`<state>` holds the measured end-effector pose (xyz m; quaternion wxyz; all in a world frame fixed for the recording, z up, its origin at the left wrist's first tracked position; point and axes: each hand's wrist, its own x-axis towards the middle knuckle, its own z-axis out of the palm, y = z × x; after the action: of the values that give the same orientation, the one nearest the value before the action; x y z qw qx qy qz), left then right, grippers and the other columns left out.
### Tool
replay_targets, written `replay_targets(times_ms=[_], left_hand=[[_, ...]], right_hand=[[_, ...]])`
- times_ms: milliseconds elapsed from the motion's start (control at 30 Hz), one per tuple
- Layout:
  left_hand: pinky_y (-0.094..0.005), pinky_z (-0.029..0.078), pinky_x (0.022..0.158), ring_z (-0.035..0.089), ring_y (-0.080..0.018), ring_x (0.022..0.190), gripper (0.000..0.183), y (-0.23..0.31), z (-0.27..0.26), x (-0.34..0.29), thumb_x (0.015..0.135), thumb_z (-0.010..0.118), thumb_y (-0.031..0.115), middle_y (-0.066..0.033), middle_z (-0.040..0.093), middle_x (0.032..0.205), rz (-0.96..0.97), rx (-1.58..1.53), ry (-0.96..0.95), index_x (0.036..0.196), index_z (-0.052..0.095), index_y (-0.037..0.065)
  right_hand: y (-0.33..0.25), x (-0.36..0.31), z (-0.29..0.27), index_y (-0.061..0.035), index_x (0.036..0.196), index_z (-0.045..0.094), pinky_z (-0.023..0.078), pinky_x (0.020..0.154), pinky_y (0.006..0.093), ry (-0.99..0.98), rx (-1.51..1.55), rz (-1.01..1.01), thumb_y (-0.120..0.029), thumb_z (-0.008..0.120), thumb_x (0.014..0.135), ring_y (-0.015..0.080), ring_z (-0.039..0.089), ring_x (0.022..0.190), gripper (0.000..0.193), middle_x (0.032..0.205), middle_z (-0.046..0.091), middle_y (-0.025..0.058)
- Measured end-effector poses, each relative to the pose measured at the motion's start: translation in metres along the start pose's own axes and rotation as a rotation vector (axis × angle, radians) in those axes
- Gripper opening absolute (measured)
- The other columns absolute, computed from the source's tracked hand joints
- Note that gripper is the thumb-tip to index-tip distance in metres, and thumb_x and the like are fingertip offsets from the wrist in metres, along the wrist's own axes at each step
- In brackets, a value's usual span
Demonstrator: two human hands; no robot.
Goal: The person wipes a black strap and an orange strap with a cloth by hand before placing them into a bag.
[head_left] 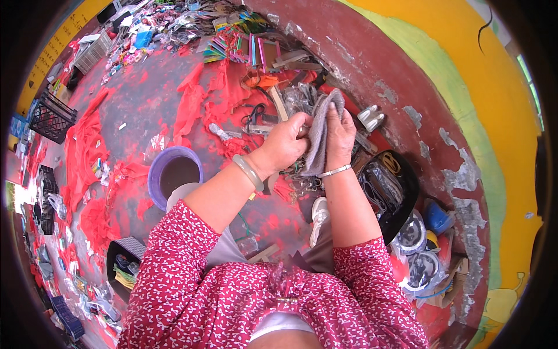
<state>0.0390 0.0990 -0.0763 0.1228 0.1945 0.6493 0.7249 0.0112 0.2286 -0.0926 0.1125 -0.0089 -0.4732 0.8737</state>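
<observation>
A grey cloth, folded and hanging lengthwise, is held up between my two hands in front of me. My left hand is closed, with its thumb and curled fingers against the cloth's left side. On the other side, my right hand grips the cloth, its thumb pressed along the upper part. What lies inside the folds, if anything, is hidden. Below and beyond the cloth is a heap of mixed items, with clear plastic wrapping close to my hands.
A purple bucket holding dark liquid stands to my left. At my right is a black bin with cables and packaged goods. A peeling red and yellow wall curves along the right. Black crates and scattered goods line the far left.
</observation>
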Motion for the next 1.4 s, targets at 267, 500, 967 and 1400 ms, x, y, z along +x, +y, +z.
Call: replay_targets(times_ms=[267, 500, 967, 1400], left_hand=[[-0.0228, 0.046, 0.072, 0.055, -0.0091, 0.084, 0.032, -0.008, -0.008, 0.005, 0.081, 0.054, -0.003, -0.0051, 0.057, 0.094, 0.032, -0.203, 0.038, 0.110, 0.044, 0.004], [-0.0248, 0.045, 0.077, 0.055, -0.0095, 0.091, 0.031, -0.011, -0.007, 0.002, 0.081, 0.052, -0.006, -0.0066, 0.058, 0.100, -0.003, 0.077, -0.071, 0.110, 0.046, 0.002], [-0.0280, 0.047, 0.078, 0.056, -0.0133, 0.084, 0.036, -0.001, -0.039, 0.013, 0.081, 0.054, -0.004, -0.0061, 0.056, 0.101, 0.147, -0.286, 0.376, 0.116, 0.044, 0.002], [-0.0298, 0.045, 0.083, 0.056, -0.0182, 0.094, 0.030, -0.021, -0.026, 0.019, 0.078, 0.061, 0.010, -0.0094, 0.055, 0.099, 0.237, 0.249, 0.423, 0.105, 0.055, -0.003]], right_hand=[[-0.005, -0.010, 0.003, -0.0102, 0.118, 0.045, 0.048, 0.070, 0.0269, -0.169, -0.017, 0.114, -0.010, 0.057, 0.085, 0.0134, 0.057, 0.080, 0.035, 0.100, 0.057, 0.0029], [0.012, 0.003, -0.017, -0.0003, 0.103, 0.054, 0.050, 0.062, 0.0292, 0.028, -0.227, 0.177, -0.041, 0.045, 0.091, 0.0166, 0.060, 0.069, 0.043, 0.085, 0.061, 0.0089], [-0.030, -0.007, 0.012, -0.0019, 0.123, 0.043, 0.040, 0.093, 0.0392, -0.232, 0.350, 0.336, -0.045, 0.033, 0.093, 0.0249, 0.052, 0.105, 0.053, 0.118, 0.052, 0.0128], [-0.001, -0.011, 0.017, -0.0071, 0.104, 0.054, 0.049, 0.068, 0.0309, -0.131, 0.114, 0.330, -0.023, 0.063, 0.083, 0.0160, 0.057, 0.080, 0.028, 0.090, 0.059, 0.0030]])
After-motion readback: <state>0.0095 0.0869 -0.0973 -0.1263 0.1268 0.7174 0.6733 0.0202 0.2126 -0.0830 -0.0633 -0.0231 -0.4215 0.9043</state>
